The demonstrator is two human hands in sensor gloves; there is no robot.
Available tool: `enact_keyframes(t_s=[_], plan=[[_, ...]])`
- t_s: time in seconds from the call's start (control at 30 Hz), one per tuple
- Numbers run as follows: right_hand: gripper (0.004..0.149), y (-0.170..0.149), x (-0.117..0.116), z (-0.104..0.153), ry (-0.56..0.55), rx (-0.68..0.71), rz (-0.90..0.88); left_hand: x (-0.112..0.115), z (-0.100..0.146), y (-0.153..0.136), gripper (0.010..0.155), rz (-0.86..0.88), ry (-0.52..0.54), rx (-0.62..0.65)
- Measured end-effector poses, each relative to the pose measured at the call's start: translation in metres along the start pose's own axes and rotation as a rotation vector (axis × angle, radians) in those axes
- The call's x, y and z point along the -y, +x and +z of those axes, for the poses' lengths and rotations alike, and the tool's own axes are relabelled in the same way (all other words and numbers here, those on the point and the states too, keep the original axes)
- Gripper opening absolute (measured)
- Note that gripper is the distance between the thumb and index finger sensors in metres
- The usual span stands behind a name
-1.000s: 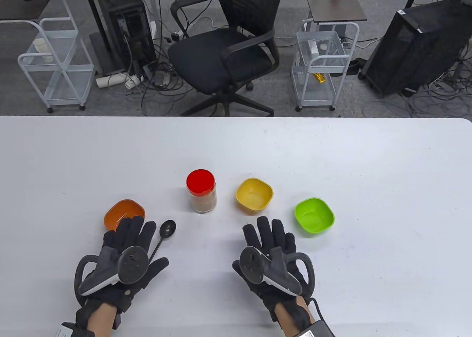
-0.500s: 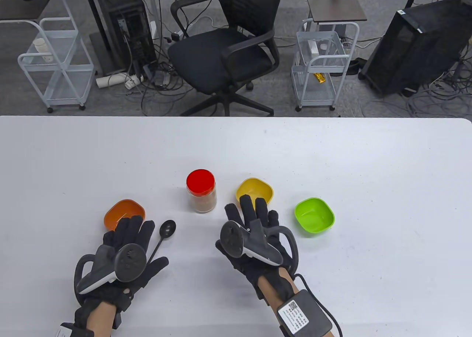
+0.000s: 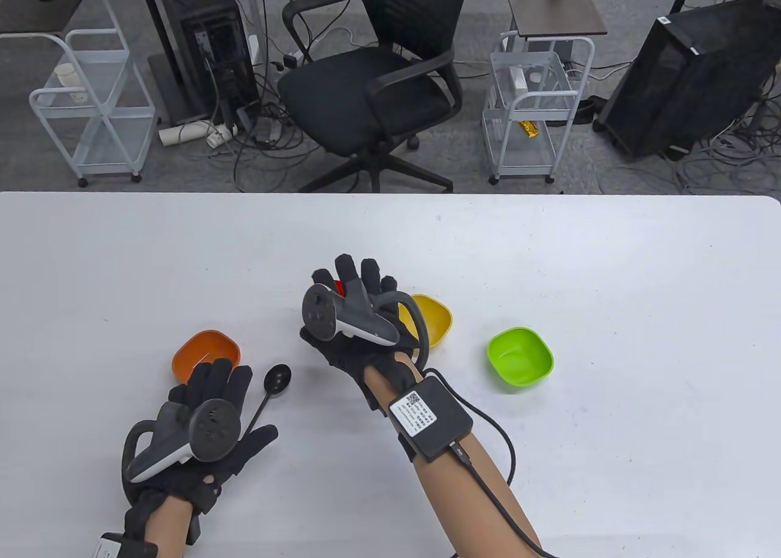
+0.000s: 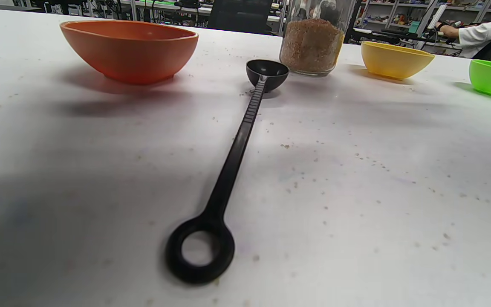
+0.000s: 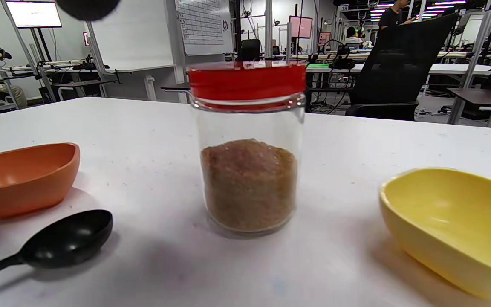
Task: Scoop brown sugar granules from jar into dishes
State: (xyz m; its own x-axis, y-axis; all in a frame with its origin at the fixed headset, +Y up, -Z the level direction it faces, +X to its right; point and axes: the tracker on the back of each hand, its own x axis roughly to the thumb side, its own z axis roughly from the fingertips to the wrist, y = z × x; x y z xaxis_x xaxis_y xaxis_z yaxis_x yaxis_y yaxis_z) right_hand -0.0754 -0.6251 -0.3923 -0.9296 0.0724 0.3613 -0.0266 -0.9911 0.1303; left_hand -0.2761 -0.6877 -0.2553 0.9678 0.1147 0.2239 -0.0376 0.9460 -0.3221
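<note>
A glass jar (image 5: pixel 249 170) of brown sugar with a red lid (image 5: pixel 247 81) stands mid-table. My right hand (image 3: pixel 351 277) hovers over it with fingers spread, hiding all but a sliver of lid (image 3: pixel 339 288) in the table view. No finger touches the jar in the right wrist view. A black spoon (image 3: pixel 277 378) lies on the table, its handle (image 4: pixel 235 153) running under the gap between my left thumb and fingers. My left hand (image 3: pixel 213 381) lies flat and empty. Orange (image 3: pixel 204 347), yellow (image 3: pixel 436 317) and green (image 3: pixel 520 358) dishes stand in a row.
Scattered sugar grains lie on the white table (image 4: pixel 356 170) around the spoon. Beyond the table's far edge are an office chair (image 3: pixel 372 88) and wire carts (image 3: pixel 531 106).
My right hand has moved forward and left from the near table to above the jar's lid. My left hand, the spoon and the dishes have stayed put.
</note>
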Motion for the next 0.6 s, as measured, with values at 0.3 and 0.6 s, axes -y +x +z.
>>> enact_keyframes(t_s=[0.3, 0.6], plan=[[0.085, 0.002, -0.021, -0.048, 0.036, -0.008, 0.020, 0.001, -0.002, 0.000, 0.099, 0.002, -0.028, -0.007], [0.069, -0.003, -0.039, -0.056, -0.092, 0.011, 0.024, 0.003, -0.005, 0.001, 0.099, -0.008, -0.058, -0.008]])
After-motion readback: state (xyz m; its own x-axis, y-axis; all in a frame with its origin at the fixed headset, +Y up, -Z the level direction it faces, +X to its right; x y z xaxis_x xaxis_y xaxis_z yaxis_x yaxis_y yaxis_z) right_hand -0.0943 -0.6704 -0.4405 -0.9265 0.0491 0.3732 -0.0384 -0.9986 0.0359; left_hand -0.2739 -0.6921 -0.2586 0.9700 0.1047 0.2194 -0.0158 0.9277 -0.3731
